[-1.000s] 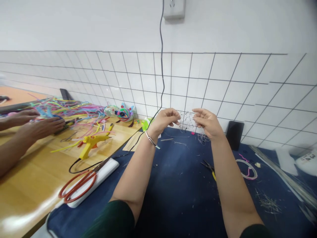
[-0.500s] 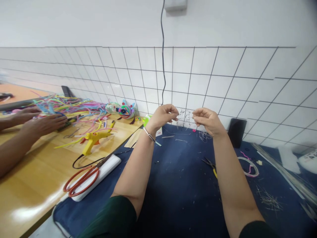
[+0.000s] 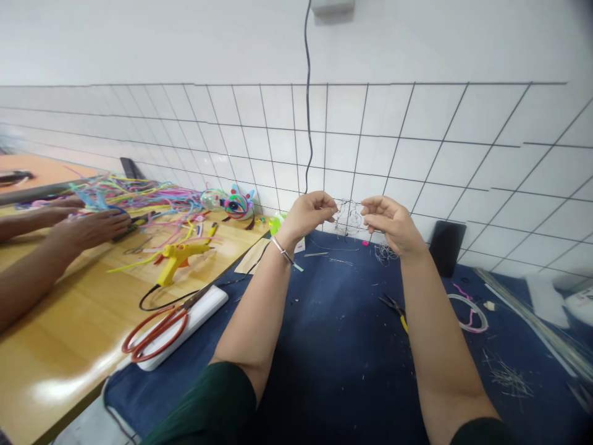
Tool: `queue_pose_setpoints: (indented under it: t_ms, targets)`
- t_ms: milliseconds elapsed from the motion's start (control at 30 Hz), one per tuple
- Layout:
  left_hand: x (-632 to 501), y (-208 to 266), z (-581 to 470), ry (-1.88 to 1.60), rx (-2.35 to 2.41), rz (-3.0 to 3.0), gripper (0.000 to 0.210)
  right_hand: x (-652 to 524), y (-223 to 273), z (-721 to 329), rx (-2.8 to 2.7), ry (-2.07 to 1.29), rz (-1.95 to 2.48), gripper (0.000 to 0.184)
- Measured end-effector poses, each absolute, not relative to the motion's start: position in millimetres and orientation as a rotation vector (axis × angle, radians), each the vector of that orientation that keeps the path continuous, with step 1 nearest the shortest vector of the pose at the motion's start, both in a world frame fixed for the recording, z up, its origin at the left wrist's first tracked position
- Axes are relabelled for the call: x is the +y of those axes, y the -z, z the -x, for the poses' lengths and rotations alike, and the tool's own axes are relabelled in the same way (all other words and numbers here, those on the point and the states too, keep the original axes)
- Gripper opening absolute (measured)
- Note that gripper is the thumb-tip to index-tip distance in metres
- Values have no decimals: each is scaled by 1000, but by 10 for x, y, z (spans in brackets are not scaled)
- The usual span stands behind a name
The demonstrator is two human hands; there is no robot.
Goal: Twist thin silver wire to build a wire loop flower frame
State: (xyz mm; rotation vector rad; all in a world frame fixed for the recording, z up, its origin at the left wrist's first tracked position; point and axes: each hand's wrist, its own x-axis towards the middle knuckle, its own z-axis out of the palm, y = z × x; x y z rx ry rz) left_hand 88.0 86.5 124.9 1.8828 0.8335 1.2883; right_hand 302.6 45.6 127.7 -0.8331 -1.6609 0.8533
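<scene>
Both hands raised over a blue mat, left hand (image 3: pixel 309 216) and right hand (image 3: pixel 388 221) pinching a thin wire tangle (image 3: pixel 348 217) stretched sideways between their fingertips.

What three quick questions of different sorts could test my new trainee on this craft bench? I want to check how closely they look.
1. True or false: the left hand and right hand both pinch the tangle of thin wire.
2. What lies on the white block? A) red-handled scissors B) yellow glue gun C) pliers
3. What colour is the cloth under the arms?

Key: 1 true; 2 A; 3 dark blue.
</scene>
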Motion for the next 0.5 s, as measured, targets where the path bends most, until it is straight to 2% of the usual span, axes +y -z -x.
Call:
queue_pose_setpoints:
  t_ms: [167,367,500]
  targets:
    - [876,-1235,-892,-1299,858,-1864,11,421,-1300,-3020,-1697,-803,862,48]
    - [863,-1214,-948,-1319,805,-1845,11,471,-1240,-2952,-1706,-741,897,46]
    - [822,-1190,-1047,-1272,776,-1897,10,530,-1174,-2905,-1696,-725,917,36]
